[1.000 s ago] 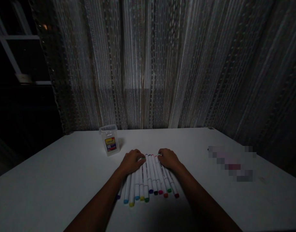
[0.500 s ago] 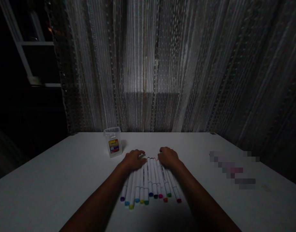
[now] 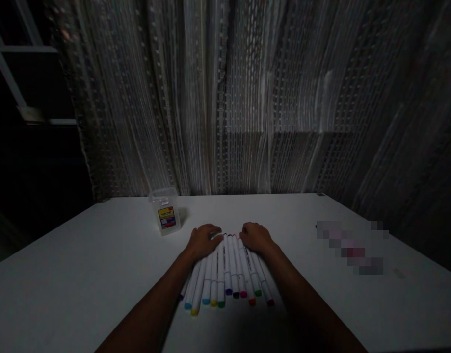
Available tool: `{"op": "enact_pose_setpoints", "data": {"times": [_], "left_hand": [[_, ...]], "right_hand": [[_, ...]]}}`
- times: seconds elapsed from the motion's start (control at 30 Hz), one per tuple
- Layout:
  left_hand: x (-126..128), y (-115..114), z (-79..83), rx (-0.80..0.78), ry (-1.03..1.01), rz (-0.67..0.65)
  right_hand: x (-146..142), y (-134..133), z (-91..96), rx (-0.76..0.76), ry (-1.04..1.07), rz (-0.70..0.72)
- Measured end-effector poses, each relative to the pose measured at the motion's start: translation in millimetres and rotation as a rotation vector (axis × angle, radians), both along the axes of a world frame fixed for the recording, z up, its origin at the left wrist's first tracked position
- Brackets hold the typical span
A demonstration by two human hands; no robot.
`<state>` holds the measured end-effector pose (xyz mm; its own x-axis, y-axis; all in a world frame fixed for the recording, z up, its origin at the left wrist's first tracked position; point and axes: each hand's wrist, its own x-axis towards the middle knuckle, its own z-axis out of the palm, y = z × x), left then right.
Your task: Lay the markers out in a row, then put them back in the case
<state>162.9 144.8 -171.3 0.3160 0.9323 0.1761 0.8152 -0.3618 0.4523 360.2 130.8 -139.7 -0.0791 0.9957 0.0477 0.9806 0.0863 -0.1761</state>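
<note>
Several white markers [image 3: 225,274] with coloured caps lie side by side on a white table [image 3: 100,264], caps toward me. My left hand [image 3: 202,241] rests with curled fingers on the far ends of the left markers. My right hand [image 3: 255,237] is curled over the far ends of the right markers. Both hands press on the row from its two sides. A clear plastic marker box [image 3: 165,212] with a yellow label stands upright to the left, a short way beyond my left hand.
A pale ribbed curtain [image 3: 247,98] hangs right behind the table's far edge. A blurred-out patch [image 3: 352,247] lies on the table at the right. Dark window frames show at the far left. The room is dim.
The view has shifted slightly. My hands stay on the far ends of the markers, and the row looks a little more tightly gathered.
</note>
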Motion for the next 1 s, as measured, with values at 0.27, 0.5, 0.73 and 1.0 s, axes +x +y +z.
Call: {"op": "enact_pose_setpoints", "data": {"times": [0.27, 0.5, 0.73, 1.0], "left_hand": [[-14, 2, -14.7, 0.094, -0.102, -0.254], [-12, -5, -8.8, 0.033, -0.050, -0.130], [-11, -9, -6.3, -0.038, -0.095, -0.090], [-10, -10, -3.0, -0.059, -0.084, -0.084]], "right_hand": [[6, -2, 4.8, -0.053, -0.006, -0.009], [6, 2, -0.6, -0.018, 0.056, 0.018], [5, -3, 2.8, -0.050, 0.068, 0.054], [5, -3, 2.0, -0.018, 0.075, 0.079]]}}
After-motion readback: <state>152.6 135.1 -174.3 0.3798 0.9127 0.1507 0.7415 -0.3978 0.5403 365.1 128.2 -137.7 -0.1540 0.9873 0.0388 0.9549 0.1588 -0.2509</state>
